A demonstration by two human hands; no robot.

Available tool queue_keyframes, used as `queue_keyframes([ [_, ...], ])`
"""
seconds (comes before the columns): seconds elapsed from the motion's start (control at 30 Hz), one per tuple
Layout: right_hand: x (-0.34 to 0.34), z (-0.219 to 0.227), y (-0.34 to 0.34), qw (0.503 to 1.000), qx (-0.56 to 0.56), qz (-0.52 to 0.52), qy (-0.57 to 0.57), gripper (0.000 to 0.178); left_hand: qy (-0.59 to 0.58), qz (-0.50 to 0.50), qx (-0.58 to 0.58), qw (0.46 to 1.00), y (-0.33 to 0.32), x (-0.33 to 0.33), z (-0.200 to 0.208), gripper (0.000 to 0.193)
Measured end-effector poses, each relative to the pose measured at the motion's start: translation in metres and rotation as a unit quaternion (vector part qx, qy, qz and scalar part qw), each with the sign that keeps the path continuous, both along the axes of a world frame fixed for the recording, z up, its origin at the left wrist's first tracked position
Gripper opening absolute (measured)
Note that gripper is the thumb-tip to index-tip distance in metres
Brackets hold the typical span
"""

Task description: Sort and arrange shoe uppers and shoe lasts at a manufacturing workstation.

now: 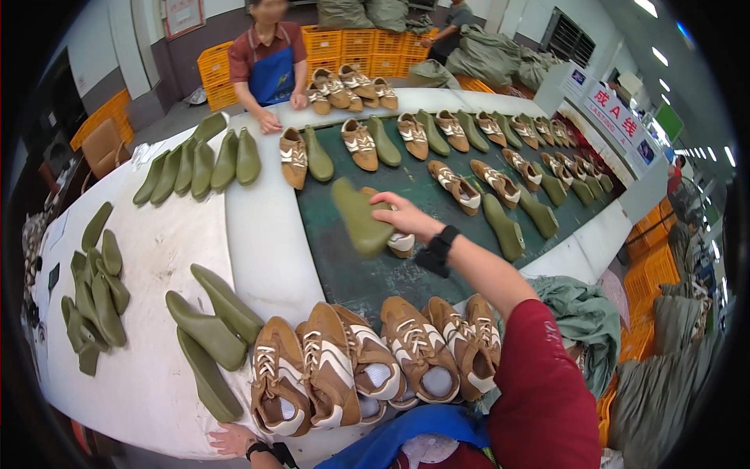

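My right hand [405, 216] reaches out over the dark green belt [344, 273] and grips an olive green shoe last [359, 219], held just above the belt. A brown and white shoe [401, 243] lies right under that hand. My left hand [231, 439] rests on the near edge of the white table [156, 375] with nothing in it, next to a row of several brown and white shoes [367, 363]. Three green lasts [211, 332] lie left of that row.
Pairs of shoes and green lasts [469, 187] lie along the belt. More lasts [199, 164] and flat green pieces [98, 301] lie on the white table. A person in a blue apron [271, 70] stands across. Orange crates [351, 43] and grey-green sacks [586, 313] surround.
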State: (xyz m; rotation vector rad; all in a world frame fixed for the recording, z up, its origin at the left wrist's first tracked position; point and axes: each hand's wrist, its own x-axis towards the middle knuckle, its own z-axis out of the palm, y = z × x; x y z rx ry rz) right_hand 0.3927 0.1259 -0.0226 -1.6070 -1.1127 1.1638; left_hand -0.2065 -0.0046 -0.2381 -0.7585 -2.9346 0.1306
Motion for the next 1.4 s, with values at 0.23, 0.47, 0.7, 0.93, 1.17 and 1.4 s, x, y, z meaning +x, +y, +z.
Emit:
queue_keyframes([
  [0.23,0.127,-0.047,-0.096,0.824,-0.122,0.071,-0.549,0.041,0.01,-0.012,-0.032,0.999,0.005,0.008,0.008,0.058],
  [0.47,0.147,-0.121,-0.136,0.814,-0.231,0.086,-0.526,0.039,-0.015,-0.035,-0.067,0.997,0.014,0.012,0.002,0.059],
  [0.7,0.138,-0.122,-0.135,0.821,-0.262,0.059,-0.504,0.043,0.032,-0.011,-0.05,0.998,0.009,-0.001,-0.007,0.062],
  [0.93,0.104,-0.083,-0.083,0.676,-0.395,0.08,-0.617,0.034,0.012,-0.001,-0.032,0.999,0.013,0.004,-0.004,0.062],
  [1.17,0.066,-0.116,-0.037,0.799,-0.16,0.028,-0.578,0.027,0.014,-0.001,-0.095,0.995,0.012,0.018,0.008,0.057],
  [1.4,0.077,-0.16,-0.019,0.82,-0.132,-0.062,-0.554,0.027,0.062,0.0,-0.056,0.996,0.011,-0.005,-0.012,0.057],
])
